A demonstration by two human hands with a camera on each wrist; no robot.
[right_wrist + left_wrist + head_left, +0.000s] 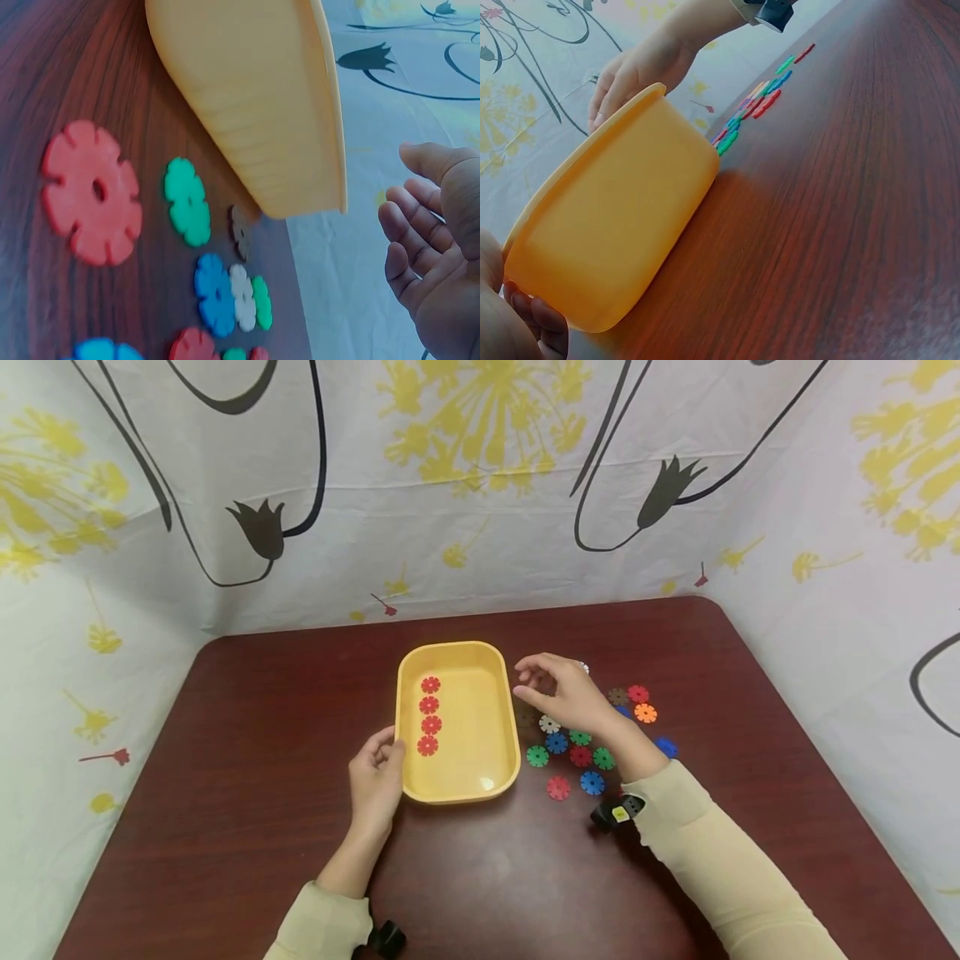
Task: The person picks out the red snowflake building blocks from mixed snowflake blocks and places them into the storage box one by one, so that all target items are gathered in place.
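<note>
A yellow plastic tray [472, 693] lies on the table, with several red notched discs [431, 725] in a column along its left side. At the tray's left edge my left hand [377, 781] holds the wall, its thumb at the rim and its fingers [544, 322] against the outside. My right hand [562, 693] hovers just beyond the tray's right rim, above the loose discs. Its fingers [420, 232] are loosely bent, and nothing is between them and the thumb.
Right of the tray, flat notched discs are scattered: green [537, 756], blue [592, 782], red [558, 787], white [549, 724] and orange [645, 712]. Some are partly hidden under my right arm. A patterned cloth [450, 560] hangs behind the dark red table [285, 735].
</note>
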